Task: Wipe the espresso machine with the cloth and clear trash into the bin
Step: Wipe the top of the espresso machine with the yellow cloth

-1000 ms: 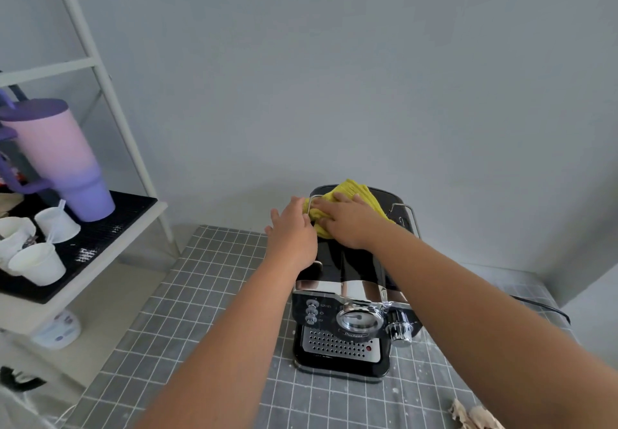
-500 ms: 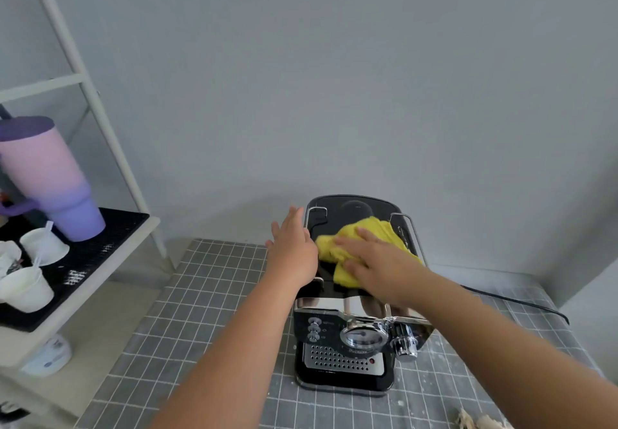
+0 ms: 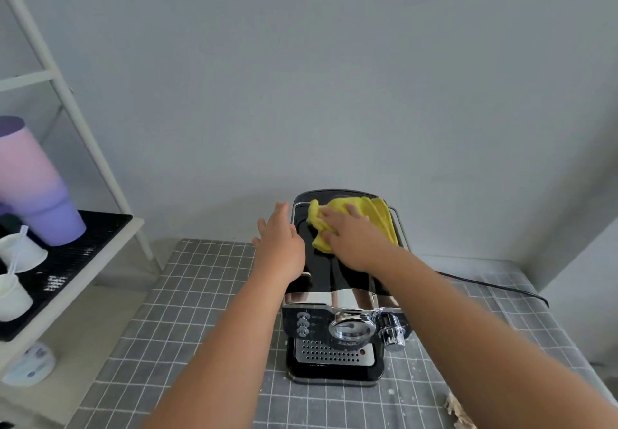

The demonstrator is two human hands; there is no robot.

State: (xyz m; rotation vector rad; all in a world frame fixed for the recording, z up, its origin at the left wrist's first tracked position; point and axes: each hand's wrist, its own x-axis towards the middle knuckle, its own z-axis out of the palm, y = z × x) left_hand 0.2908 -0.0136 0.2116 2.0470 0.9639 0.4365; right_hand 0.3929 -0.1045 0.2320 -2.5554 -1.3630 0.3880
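My right hand (image 3: 354,241) lay flat, fingers straight, pressing the yellow cloth (image 3: 351,219) onto the black top of the espresso machine (image 3: 337,321), toward its back edge. My left hand (image 3: 279,244) rested against the machine's upper left edge, fingers straight and slightly spread, gripping nothing. The machine stood on a grey gridded mat (image 3: 200,311), its back near the wall (image 3: 334,77), with bare mat on its left, right and front sides. 1 black cord (image 3: 495,286) ran from behind the machine across the mat to the right. A scrap of crumpled trash (image 3: 459,408) lay on the mat at the lower right, well apart from the machine, beside scattered pale crumbs. At the left stood a white shelf (image 3: 67,94) carrying 1 black tray (image 3: 97,238); on the tray were 1 purple-and-pink tumbler (image 3: 36,187) and 2 white cups (image 3: 23,253), each cup holding what looked like a spoon. Below the shelf edge lay 1 round white container (image 3: 30,363), too blurred to identify. Counted: 1 cloth, 1 machine, 2 hands.
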